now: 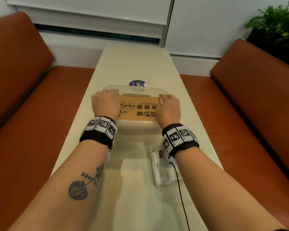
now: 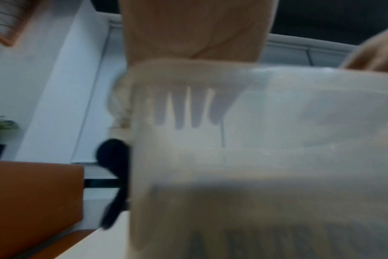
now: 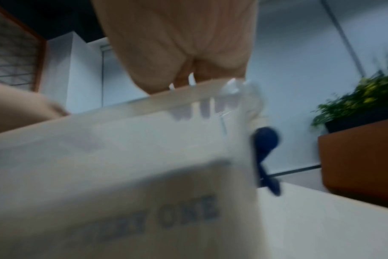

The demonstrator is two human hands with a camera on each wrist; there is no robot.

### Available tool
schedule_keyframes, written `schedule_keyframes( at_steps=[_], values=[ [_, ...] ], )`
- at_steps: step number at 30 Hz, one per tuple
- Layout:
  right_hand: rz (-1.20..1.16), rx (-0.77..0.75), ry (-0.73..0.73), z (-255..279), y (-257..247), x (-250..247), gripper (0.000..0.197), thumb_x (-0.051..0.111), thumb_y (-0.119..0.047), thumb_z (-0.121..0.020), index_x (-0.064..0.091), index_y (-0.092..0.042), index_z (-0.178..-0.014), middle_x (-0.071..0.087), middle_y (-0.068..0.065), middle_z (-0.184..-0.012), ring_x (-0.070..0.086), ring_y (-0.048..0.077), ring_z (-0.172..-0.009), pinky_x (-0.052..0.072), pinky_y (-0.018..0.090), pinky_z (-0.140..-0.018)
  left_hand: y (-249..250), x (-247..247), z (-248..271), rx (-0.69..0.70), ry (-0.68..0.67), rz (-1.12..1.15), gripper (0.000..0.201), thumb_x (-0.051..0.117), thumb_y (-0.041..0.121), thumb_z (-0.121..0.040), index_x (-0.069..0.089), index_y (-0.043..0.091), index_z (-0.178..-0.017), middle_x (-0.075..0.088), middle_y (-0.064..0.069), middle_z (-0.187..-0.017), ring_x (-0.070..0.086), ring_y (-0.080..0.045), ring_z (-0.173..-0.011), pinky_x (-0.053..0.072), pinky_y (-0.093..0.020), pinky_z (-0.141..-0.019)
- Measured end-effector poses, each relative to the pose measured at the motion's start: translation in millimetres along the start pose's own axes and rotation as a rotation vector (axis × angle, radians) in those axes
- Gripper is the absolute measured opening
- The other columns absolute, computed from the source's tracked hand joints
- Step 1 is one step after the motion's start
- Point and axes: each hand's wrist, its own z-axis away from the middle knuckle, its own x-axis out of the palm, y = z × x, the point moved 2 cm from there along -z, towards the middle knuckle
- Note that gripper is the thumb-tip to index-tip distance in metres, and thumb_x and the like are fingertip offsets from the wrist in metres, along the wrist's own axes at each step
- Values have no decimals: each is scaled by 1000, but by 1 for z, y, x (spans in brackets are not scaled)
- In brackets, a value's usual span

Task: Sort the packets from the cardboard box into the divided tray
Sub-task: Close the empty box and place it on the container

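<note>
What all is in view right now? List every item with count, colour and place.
Cardboard box: one, brown with dark print, inside the plastic tub.
Plastic tub: one, translucent, mid-table, black side clips.
Divided tray: one, clear, near right of table, partly under right wrist.
Sticker: one, purple, behind the tub.
Table: one, cream.
Benches: two, orange-brown, either side.
Plant: one, green, far right.
Left hand: on the box's left end.
Right hand: on its right end.

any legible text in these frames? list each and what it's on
"BITE'S": top of the cardboard box, in the clear plastic container.
"ONE": box side, right wrist view; letters before it blurred.
Small print above the box's icons: unreadable.
Purple sticker on the table: unreadable.
</note>
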Motion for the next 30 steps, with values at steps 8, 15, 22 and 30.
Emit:
schedule_keyframes(
  at_steps=[8,15,22,30],
  values=[
    [28,187,-174,5,35,2,54,36,-4,-92,31,-17,-145,58,19,-115,56,33,-104,44,34,-81,-23,3,4,-281,-116,-19,25,42,9,-97,52,-2,-117,60,-22,-115,58,-38,-105,47,-40,-78],
    [87,178,-181,-5,47,-3,52,34,-7,-94,31,-15,-146,57,20,-116,55,33,-107,44,36,-85,-9,8,3,-248,-131,-16,24,42,7,-96,52,-3,-115,61,-23,-114,59,-38,-105,48,-41,-81],
    [-58,192,-118,-3,55,-14,37,32,-17,-100,47,-9,-133,59,19,-119,54,36,-114,44,38,-91,1,-2,15,-175,-36,136,37,37,22,-101,43,4,-133,52,-17,-131,49,-32,-120,39,-40,-99],
    [229,487,-253,30,117,-47,28,39,-7,-95,60,5,-109,62,21,-113,59,33,-98,45,34,-77,69,5,90,-4,-273,42,18,47,24,-96,60,11,-95,55,-5,-84,52,-21,-76,42,-31,-64]
  ],
)
